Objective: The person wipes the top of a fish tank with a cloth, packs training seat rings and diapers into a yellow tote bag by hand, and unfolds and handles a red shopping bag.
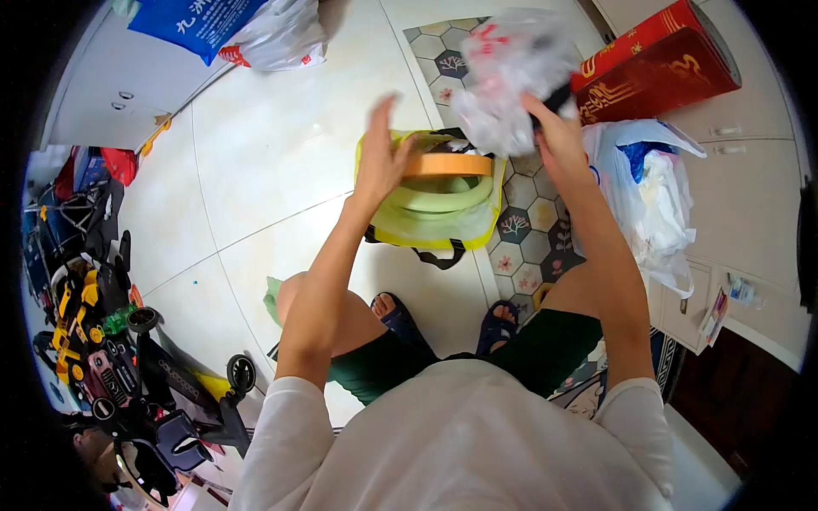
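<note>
A yellow bag (383, 223) with dark handles lies open on the floor before my feet. Inside it are an orange ring-like piece (447, 165) and pale green rings (443, 201). My left hand (383, 162) is at the bag's left rim, fingers spread and partly blurred, with nothing in it. My right hand (558, 140) is closed on a crumpled clear plastic bag (503, 94) with red print, up and to the right of the yellow bag. Something black shows beside those fingers; what it is cannot be made out.
A red box (656, 68) and a white plastic bag (648, 204) stand at the right by the cabinets (745, 187). Blue and white bags (277, 38) lie at the top left. Toy vehicles and a scooter (183, 375) crowd the left. A patterned mat (532, 221) lies right of centre.
</note>
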